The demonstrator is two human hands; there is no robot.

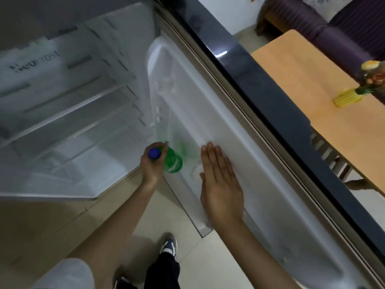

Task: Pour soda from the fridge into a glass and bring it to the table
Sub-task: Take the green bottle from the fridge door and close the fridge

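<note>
Off on the far right there's a yellow ribbed vase [347,99] with some flowers [374,75] in it (too blurry to say what kind). Behind that, a purple sofa [325,21] against the far wall. Near the bottom, a blue-and-white sneaker [169,246] on the pale tiled floor [204,265].

We see a dim, soft picture whose brightest part is the white plastic inner lining of the open fridge door [208,113], washed pale and low in contrast, while the glossy dark outer edge of that door [239,65] carries one small white glare streak. The white shelves inside the fridge cabinet [68,113] are smeared by motion blur and their printed lettering is barely legible. Straight lines bow with wide-angle distortion toward the edges, and the light wooden table [302,76] at the right is evenly lit without hard shadows.
</note>
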